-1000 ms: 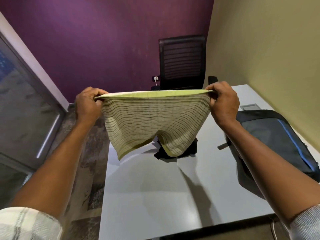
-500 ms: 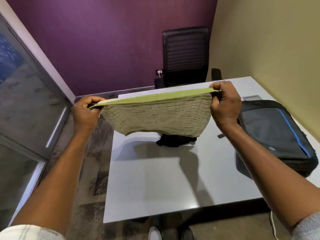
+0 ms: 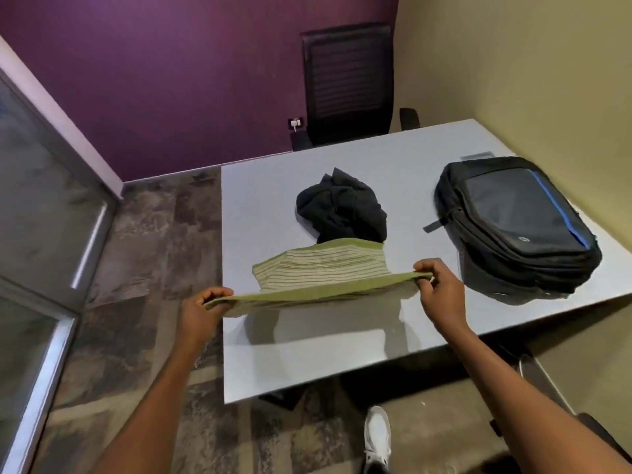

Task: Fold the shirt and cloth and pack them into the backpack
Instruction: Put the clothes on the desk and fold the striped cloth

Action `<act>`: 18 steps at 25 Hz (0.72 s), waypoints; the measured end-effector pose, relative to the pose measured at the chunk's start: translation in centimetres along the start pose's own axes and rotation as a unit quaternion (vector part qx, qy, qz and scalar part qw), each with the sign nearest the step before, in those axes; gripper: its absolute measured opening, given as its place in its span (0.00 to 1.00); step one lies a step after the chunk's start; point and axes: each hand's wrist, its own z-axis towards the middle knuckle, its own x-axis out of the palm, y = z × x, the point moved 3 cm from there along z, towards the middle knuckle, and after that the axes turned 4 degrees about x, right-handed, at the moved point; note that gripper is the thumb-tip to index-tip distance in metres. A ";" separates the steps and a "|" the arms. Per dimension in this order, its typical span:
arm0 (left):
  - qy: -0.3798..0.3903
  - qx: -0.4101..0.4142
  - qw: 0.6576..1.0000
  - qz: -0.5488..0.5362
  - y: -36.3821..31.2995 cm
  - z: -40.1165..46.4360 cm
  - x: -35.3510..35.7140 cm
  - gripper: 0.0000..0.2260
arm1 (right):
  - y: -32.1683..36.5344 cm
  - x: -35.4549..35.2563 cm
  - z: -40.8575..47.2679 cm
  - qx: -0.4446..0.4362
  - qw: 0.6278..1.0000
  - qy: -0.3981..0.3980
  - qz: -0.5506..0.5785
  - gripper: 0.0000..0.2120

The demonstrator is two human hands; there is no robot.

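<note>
I have the green striped cloth (image 3: 321,268) pinched at its two near corners, my left hand (image 3: 201,311) curled round one end of the folded edge and my right hand (image 3: 436,285) nipping the other between thumb and fingers, so that edge runs taut between them just above the table (image 3: 342,357). The far part of the cloth drapes down onto the table top, its far edge touching the crumpled black shirt (image 3: 342,208), which lies in a heap near the middle. The backpack (image 3: 516,224) lies flat to the right, well apart from the cloth, and as far as I can see its zips are closed. The cloth looks thin, light and limp: it sags wherever I don't hold it, so I judge it needs tension at the corners and a flat surface to fold neatly, and it should crease without effort. The shirt seems softer and bulkier; I'd take it by the shoulders or the hem to shake it open, though bunched as it is I can't tell where those are. Neither thing is fragile or slippery. The backpack looks stiffer and heavier, best steadied with one hand while unzipping.
</note>
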 end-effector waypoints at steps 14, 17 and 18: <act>0.041 -0.020 0.999 -0.018 5.5 -5.9 0.8 0.07 | -5.0 -1.4 -7.3 0.078 0.993 0.000 -0.084 0.05; 0.046 -0.042 0.998 -0.020 6.3 -5.7 1.3 0.09 | -6.2 -1.4 -6.6 0.096 0.992 0.004 -0.080 0.03; 0.043 -0.049 0.998 -0.016 6.6 -5.4 1.5 0.07 | -6.4 -1.3 -6.2 0.100 0.992 0.004 -0.078 0.03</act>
